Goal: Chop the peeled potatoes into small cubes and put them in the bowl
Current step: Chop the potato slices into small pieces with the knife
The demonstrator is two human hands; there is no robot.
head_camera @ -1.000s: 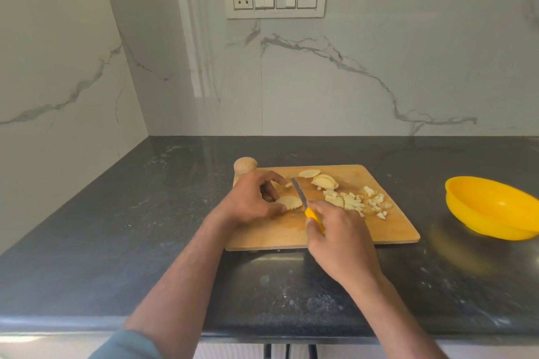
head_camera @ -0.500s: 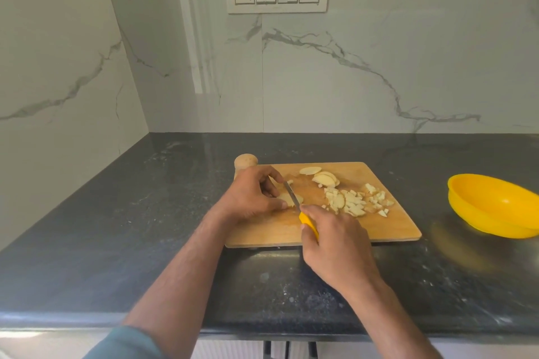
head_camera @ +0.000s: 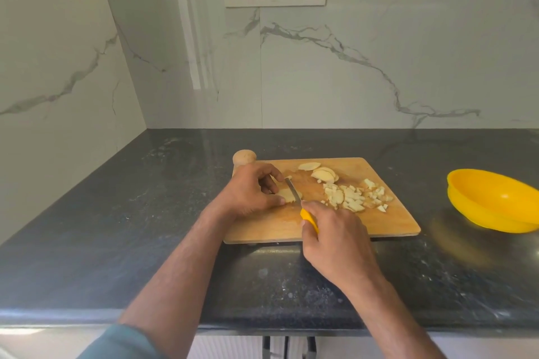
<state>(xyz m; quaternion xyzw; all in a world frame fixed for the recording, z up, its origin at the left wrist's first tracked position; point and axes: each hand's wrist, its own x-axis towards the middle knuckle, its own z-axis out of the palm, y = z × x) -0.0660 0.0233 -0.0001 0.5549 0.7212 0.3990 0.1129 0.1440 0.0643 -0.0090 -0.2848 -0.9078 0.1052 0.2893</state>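
**Now cutting: slice under left hand, knife across it**

Item 1, right hand (head_camera: 335, 230): I see it curled round the yellow handle of the knife (head_camera: 294, 192). The blade runs up and to the left from this hand, tip toward the far-left corner of the board (head_camera: 388, 221).

Item 2, left hand (head_camera: 253, 191): curled down, thumb and fingertips pinning a flat potato slice (head_camera: 287, 195) to the board. The slice lies just left of the blade, touching it; I judge its long axis to run roughly along the blade. The left hand is the nearer one to it; the right reaches it only through the knife.

Item 3, cubes (head_camera: 354, 198): a loose heap to the right of the blade, on the board. Uncut slices (head_camera: 322, 173) sit beyond it, near the far edge.

Item 4, bowl (head_camera: 493, 201): yellow, well apart to the right, on the counter (head_camera: 116, 213); I see no potato in it.

Item 5, change against one second earlier: the blade has shifted left, closer to the left fingertips, so less slice shows. Heap and bowl unchanged.
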